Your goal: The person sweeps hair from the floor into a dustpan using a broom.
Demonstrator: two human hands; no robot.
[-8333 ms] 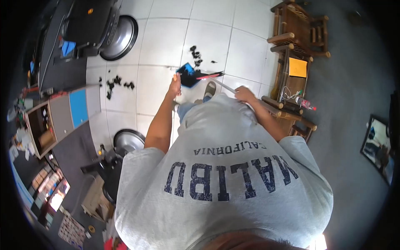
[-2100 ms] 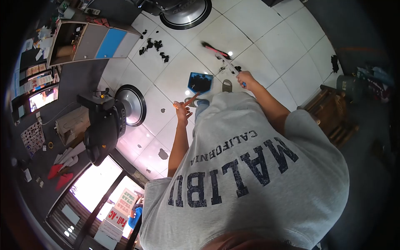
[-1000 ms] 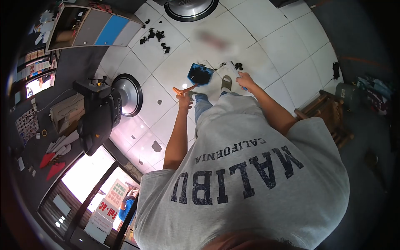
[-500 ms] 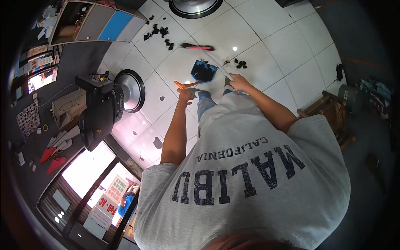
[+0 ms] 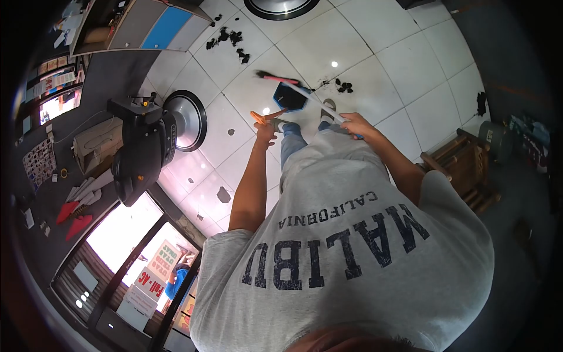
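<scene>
My left hand (image 5: 265,134) is closed on the orange-brown handle of a blue dustpan (image 5: 305,101), which rests on the floor by my feet with dark hair in it. In my right hand (image 5: 358,125) is the white stick of a broom (image 5: 309,94), its fingers wrapped round the upper end. The pink broom head (image 5: 280,78) with black bristles lies slanted at the dustpan's far edge. Loose clumps of black hair (image 5: 345,86) sit just right of the dustpan. More hair clippings (image 5: 226,38) are scattered on the tiles beyond the broom.
A black barber chair (image 5: 143,144) with a round metal base (image 5: 186,120) stands at left. Another chair base (image 5: 281,7) is at the far side. A wooden stool (image 5: 460,167) stands at right. Cabinets (image 5: 158,29) line the upper left, and a glass door (image 5: 126,234) is lower left.
The broom head has swung nearer to the dustpan and now slants across its far edge. My right hand has shifted slightly right and towards me. The whole view has moved a little.
</scene>
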